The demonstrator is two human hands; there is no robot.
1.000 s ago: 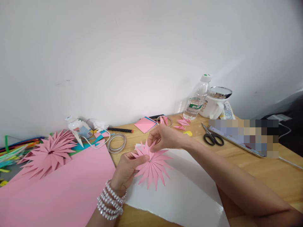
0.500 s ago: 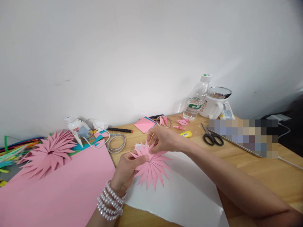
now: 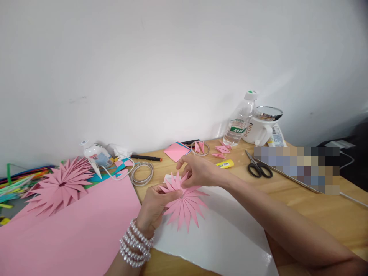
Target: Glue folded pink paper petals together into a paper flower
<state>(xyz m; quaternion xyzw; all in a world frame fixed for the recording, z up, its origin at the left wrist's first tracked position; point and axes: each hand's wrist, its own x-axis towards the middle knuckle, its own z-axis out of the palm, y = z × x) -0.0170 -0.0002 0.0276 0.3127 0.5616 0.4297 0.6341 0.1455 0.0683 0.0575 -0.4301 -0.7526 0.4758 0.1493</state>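
Observation:
A pink folded-paper star flower [image 3: 186, 210] with many pointed petals is held up over a white sheet [image 3: 227, 234]. My left hand [image 3: 156, 205], with pearl bracelets at the wrist, pinches its left side, thumb on top near the centre. At the upper petals, my right hand [image 3: 198, 171] is closed with thumb and finger on a petal; its other fingers are curled. Several loose pink folded pieces [image 3: 222, 148] lie behind the hands, near a yellow glue stick [image 3: 225, 164].
Left lie a larger pink paper flower [image 3: 61, 184], pink sheet [image 3: 83, 230], pipe cleaners [image 3: 23, 184] and small white bottle [image 3: 97, 153]. A coiled cable [image 3: 142, 174] and marker [image 3: 146, 157] lie behind. Right are scissors [image 3: 258, 168], water bottle [image 3: 240, 119], white mug [image 3: 254, 132] and a blurred tablet [image 3: 299, 168].
The right hand's fingers have shifted slightly at the upper petals, its index finger lifting a little. The left hand keeps its hold. The whole view has moved very slightly.

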